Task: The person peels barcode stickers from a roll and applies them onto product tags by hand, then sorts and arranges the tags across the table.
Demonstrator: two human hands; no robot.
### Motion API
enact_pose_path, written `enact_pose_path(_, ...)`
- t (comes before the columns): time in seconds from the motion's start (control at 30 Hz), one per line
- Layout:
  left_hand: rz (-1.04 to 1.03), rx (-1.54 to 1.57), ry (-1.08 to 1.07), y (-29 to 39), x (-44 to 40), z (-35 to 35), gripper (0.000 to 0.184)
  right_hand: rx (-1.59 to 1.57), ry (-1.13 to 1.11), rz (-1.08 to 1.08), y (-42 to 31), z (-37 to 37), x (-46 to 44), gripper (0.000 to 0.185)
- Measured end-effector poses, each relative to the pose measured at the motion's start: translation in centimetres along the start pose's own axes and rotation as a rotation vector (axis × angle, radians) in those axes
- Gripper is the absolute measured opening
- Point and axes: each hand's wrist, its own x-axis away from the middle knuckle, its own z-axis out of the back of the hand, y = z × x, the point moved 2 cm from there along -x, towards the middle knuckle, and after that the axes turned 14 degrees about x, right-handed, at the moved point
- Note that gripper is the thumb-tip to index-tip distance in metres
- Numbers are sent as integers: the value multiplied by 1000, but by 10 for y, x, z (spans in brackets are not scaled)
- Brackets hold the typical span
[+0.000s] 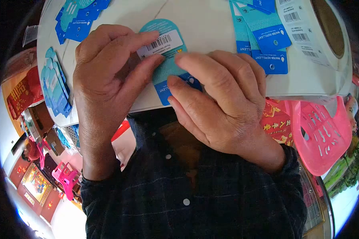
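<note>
A blue and teal hang tag (169,67) with a rounded top lies on the white table in front of me. A white barcode sticker (162,43) sits across its upper part. My left hand (109,63) reaches over the tag from the left, thumb and forefinger apart at the sticker's side, touching or just above it. Bent over the lower right part of the tag, my right hand (223,93) keeps a gap between its fingertips. Its fingers hide some of the tag's blue lower end, and whether they touch it I cannot tell.
Similar tags lie in a fan (263,44) at right, in a pile (77,22) at upper left and in a stack (56,85) at left. A roll of barcode stickers (301,30) stands at the right edge. A pink plastic chair (321,135) is beside the table.
</note>
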Motion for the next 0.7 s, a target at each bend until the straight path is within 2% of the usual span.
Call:
enact_pose_path(0.13, 10, -6, -27, 2, 0, -1, 33, 22, 20, -20, -2, -1, 0, 10)
enact_pose_path(0.3, -30, -47, -38, 4, 2, 1, 34, 64, -100, -78, -11, 11, -4, 11)
enact_pose_path(0.47, 31, 1, -53, -3, -3, 5, 35, 111, -160, -98, -16, 9, -10, 14)
enact_pose_path(0.7, 0, -48, -21, -11, 3, 12, 37, 122, -181, -103, -14, 11, -10, 16)
